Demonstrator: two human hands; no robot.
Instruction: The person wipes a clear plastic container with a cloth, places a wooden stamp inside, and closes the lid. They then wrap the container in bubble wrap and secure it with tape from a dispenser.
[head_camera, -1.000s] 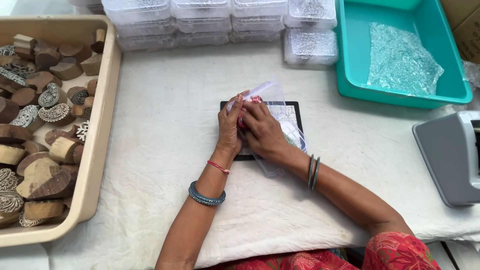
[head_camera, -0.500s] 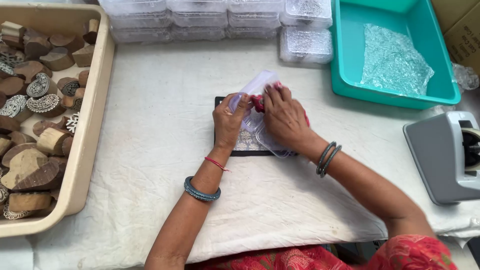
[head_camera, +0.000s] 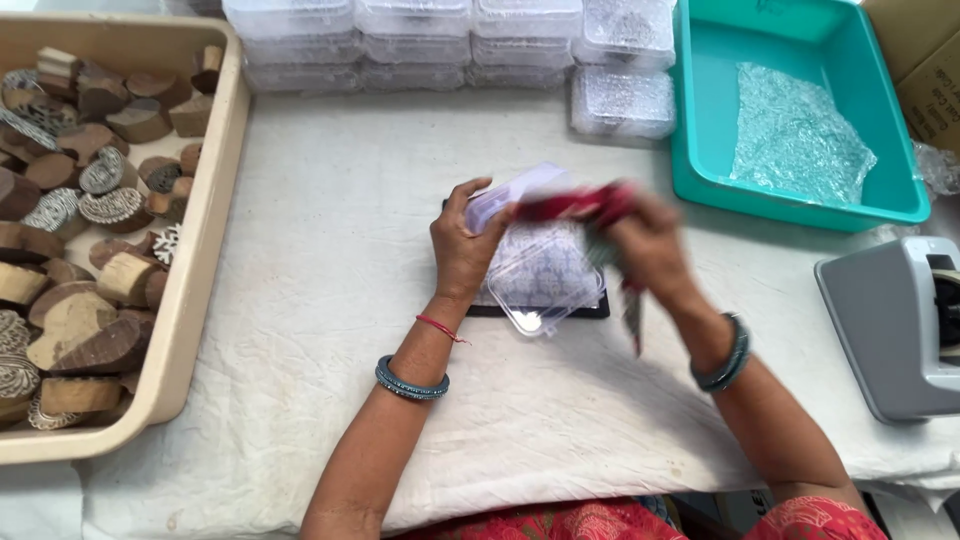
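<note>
My left hand (head_camera: 462, 248) grips the raised, see-through lid (head_camera: 512, 195) of a small clear plastic box (head_camera: 548, 282). The box lies open on a flat black pad (head_camera: 592, 310) in the middle of the white cloth-covered table (head_camera: 320, 260), and a patterned sheet shows inside it. My right hand (head_camera: 650, 245) is blurred by motion just right of the box. It is closed on a red and dark item (head_camera: 578, 205) held above the box's far edge, with a dark strand hanging below the hand. What the item is I cannot tell.
A beige tray (head_camera: 205, 270) of several carved wooden blocks fills the left side. Stacks of clear plastic boxes (head_camera: 420, 40) line the back. A teal bin (head_camera: 700, 150) with crumpled clear bags is at the back right, and a grey device (head_camera: 885, 320) at the right edge.
My right hand has swung out to the right and up with the red item. The box under it now shows open, and my left hand stays on the lid.
</note>
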